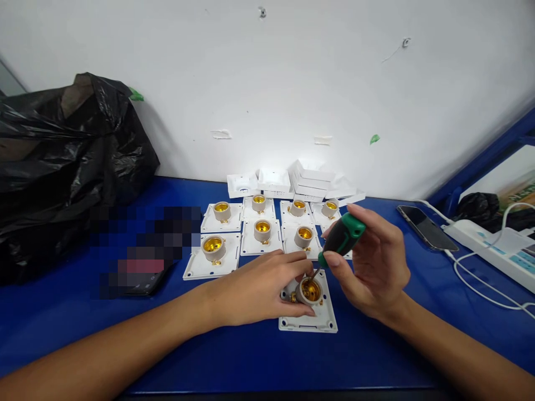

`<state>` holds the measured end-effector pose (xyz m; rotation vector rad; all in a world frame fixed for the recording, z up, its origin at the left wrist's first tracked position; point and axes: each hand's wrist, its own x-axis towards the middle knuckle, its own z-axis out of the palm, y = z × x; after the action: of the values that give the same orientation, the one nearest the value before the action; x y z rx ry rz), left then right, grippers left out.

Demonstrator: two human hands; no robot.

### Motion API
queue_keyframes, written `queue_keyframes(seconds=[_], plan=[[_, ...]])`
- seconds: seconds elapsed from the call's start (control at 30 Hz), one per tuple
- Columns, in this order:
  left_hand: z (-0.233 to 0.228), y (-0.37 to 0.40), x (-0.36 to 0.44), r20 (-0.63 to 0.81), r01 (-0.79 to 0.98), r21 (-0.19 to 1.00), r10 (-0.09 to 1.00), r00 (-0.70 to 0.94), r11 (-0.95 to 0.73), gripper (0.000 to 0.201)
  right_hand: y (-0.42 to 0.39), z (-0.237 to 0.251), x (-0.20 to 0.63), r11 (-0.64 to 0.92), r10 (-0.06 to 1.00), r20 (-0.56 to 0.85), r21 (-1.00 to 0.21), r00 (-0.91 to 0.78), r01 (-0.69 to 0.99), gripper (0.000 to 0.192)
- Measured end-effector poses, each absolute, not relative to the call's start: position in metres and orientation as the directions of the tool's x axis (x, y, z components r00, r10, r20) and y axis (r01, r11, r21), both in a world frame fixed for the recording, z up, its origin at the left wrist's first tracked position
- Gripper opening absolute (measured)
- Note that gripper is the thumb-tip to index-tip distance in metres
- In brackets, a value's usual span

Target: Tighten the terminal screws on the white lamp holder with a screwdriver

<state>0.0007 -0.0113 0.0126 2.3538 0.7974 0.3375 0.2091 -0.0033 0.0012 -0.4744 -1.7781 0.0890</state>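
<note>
Head view, left to right. Black plastic bag (pixel 62 161) at frame left on the blue bench (pixel 234 356); a blurred-out patch sits just right of it, with a dark phone (pixel 146 284) showing at its lower edge. Centre, toward the wall: rows of white lamp-holder plates (pixel 234 236) with brass-lined sockets, set close together. Behind them, a small pile of white covers (pixel 292 181) against the wall.

Left hand (pixel 261 289), lower centre: fingers wrapped around the socket of the nearest lamp-holder plate (pixel 309 314), which lies flat on the bench in front of the rows, apart from them. Grip clamped on the socket.

Right hand (pixel 371 262), just right of that plate: fingers closed on a green-and-black screwdriver (pixel 340 238), handle tilted up to the right, shaft angled down-left into the brass socket. Tip hidden inside, can't tell what it touches.

Right side: second phone (pixel 426 228) flat on the bench, then a white power strip (pixel 497 248) with white cable (pixel 476 284) looping toward the frame edge.
</note>
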Motion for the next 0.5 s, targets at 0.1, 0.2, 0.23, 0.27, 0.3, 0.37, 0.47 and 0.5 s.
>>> queue_keyframes(seconds=[0.1, 0.2, 0.23, 0.27, 0.3, 0.37, 0.47, 0.5], plan=[[0.0138, -0.0116, 0.0009, 0.041, 0.467, 0.626, 0.625, 0.78, -0.624, 0.054, -0.0035, 0.0013, 0.2089, 0.915, 0.378, 0.9, -0.329, -0.217, 0.233, 0.077], [0.013, -0.0118, 0.0007, 0.051, 0.46, 0.627, 0.623, 0.781, -0.629, 0.052, -0.0031, 0.0028, 0.2077, 0.927, 0.356, 0.904, -0.31, -0.237, 0.211, 0.079], [0.0123, -0.0118, 0.0005, 0.055, 0.457, 0.627, 0.622, 0.781, -0.631, 0.05, -0.0027, 0.0034, 0.2071, 0.93, 0.347, 0.908, -0.3, -0.237, 0.212, 0.078], [0.0114, -0.0118, 0.0003, 0.061, 0.455, 0.626, 0.621, 0.781, -0.633, 0.049, -0.0024, 0.0038, 0.2064, 0.932, 0.339, 0.912, -0.291, -0.231, 0.217, 0.078], [0.0105, -0.0118, 0.0002, 0.068, 0.453, 0.625, 0.622, 0.78, -0.636, 0.048, -0.0021, 0.0042, 0.2058, 0.932, 0.332, 0.918, -0.284, -0.219, 0.224, 0.078], [0.0092, -0.0118, 0.0, 0.086, 0.446, 0.623, 0.623, 0.778, -0.643, 0.049, -0.0019, 0.0045, 0.2051, 0.932, 0.323, 0.928, -0.277, -0.185, 0.235, 0.078], [0.0094, -0.0122, -0.0001, 0.089, 0.441, 0.627, 0.621, 0.779, -0.643, 0.05, -0.0029, 0.0048, 0.206, 0.926, 0.35, 0.917, -0.309, -0.188, 0.219, 0.079], [0.0099, -0.0124, -0.0001, 0.083, 0.442, 0.629, 0.621, 0.779, -0.639, 0.05, -0.0034, 0.0049, 0.2067, 0.92, 0.375, 0.902, -0.333, -0.213, 0.206, 0.079]])
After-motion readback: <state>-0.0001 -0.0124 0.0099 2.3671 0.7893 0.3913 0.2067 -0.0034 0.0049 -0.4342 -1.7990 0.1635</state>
